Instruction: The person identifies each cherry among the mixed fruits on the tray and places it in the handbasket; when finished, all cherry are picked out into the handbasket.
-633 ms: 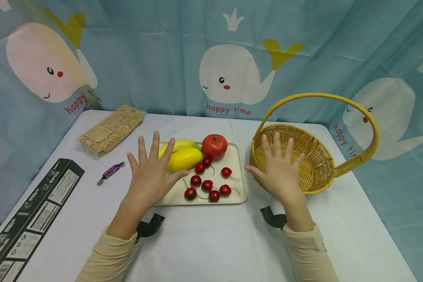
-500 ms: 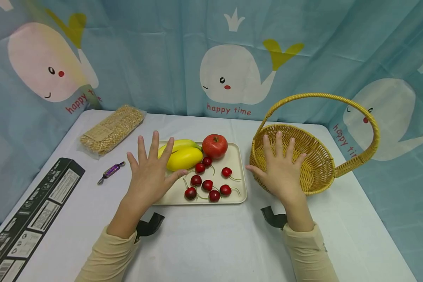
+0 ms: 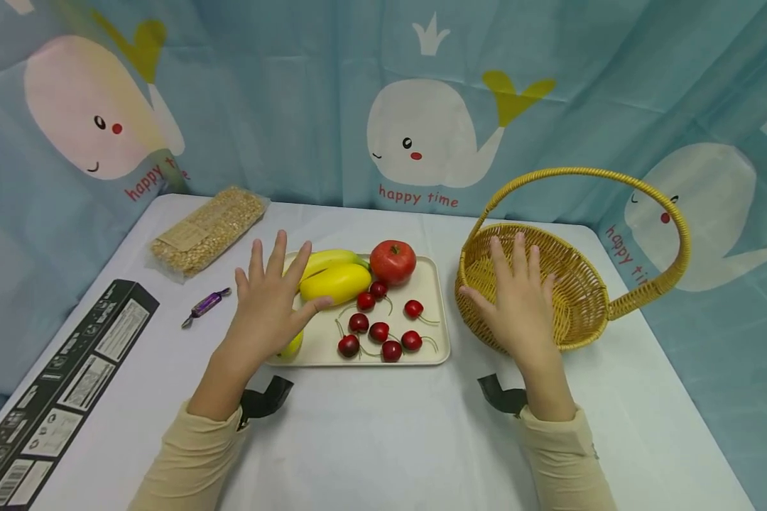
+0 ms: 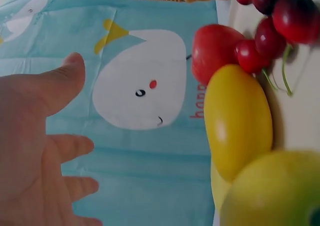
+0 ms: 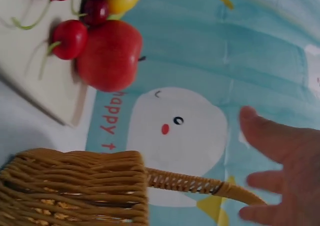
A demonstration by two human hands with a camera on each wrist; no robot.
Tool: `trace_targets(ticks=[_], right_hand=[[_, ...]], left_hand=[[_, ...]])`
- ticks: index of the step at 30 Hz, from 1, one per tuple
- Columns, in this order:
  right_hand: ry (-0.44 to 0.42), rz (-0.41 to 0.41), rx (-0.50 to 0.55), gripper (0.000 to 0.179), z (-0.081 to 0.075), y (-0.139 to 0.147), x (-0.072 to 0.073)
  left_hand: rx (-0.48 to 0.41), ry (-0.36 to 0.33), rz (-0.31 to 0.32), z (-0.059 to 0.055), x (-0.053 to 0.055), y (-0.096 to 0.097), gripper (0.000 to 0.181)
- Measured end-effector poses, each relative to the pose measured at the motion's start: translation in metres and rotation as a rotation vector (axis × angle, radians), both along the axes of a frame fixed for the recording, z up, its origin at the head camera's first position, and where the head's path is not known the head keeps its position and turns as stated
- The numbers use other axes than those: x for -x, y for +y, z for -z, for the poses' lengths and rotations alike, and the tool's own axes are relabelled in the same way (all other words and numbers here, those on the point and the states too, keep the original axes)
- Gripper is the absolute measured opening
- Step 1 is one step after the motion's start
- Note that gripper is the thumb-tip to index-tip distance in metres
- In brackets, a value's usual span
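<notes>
My left hand (image 3: 262, 309) hovers with spread fingers over the left side of a cream tray (image 3: 432, 284). On the tray lie a banana (image 3: 332, 258), a yellow mango-shaped fruit (image 3: 336, 284), a red apple (image 3: 393, 262) and several dark red cherries (image 3: 378, 331). A yellow-green rounded fruit (image 3: 292, 345) is partly hidden behind the left hand; it looms large in the left wrist view. My right hand (image 3: 523, 309), fingers also spread, overlaps the near-left rim of a woven yellow basket (image 3: 584, 284) with a tall arched handle. Neither hand holds anything.
At the back left lies a clear bag of tan kernels (image 3: 211, 231), with a purple wrapped candy (image 3: 206, 306) nearer. A long black box (image 3: 70, 390) runs along the left table edge. A blue curtain (image 3: 294, 106) with whale prints hangs behind the white table (image 3: 383, 440).
My left hand has shifted slightly left, uncovering part of the yellow-green fruit. The right hand has moved a little right over the basket. The head view has shifted slightly.
</notes>
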State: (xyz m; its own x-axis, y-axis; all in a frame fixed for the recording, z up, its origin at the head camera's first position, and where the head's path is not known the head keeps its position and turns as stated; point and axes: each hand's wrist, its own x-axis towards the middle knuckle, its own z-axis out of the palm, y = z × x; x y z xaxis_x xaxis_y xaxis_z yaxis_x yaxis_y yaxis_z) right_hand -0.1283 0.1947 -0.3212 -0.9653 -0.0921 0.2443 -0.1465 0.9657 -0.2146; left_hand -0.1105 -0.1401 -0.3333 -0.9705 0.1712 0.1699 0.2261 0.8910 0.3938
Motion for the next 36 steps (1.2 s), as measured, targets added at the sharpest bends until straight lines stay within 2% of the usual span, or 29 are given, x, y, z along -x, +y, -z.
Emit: trace_targets(ticks=[7,10,12,15,21,26,31,36], right_hand=[[0.186,-0.162,0.221,0.072,0.008,-0.007,0.003],[0.221,-0.251,0.349,0.064,0.014,-0.014,0.003],[0.214,-0.294,0.414,0.060,0.020,-0.019,0.002],[0.155,-0.329,0.490,0.056,0.027,-0.025,-0.001],[-0.052,-0.344,0.619,0.046,0.046,-0.035,-0.003],[-0.195,-0.343,0.698,0.037,0.062,-0.039,-0.003],[-0.300,-0.333,0.652,0.031,0.076,-0.041,-0.002],[-0.370,-0.322,0.582,0.033,0.082,-0.045,-0.002]], left_hand=[[-0.160,-0.095,0.086,0.007,0.003,-0.027,0.073],[-0.237,-0.117,0.105,0.013,0.004,-0.040,0.069],[-0.280,-0.127,0.095,0.019,0.005,-0.047,0.067],[-0.324,-0.140,0.060,0.028,0.007,-0.056,0.065],[-0.468,-0.190,-0.023,0.049,0.010,-0.068,0.053],[-0.526,-0.185,-0.085,0.065,0.013,-0.073,0.045],[-0.509,-0.211,-0.123,0.079,0.015,-0.075,0.044],[-0.497,-0.216,-0.143,0.089,0.017,-0.075,0.041]])
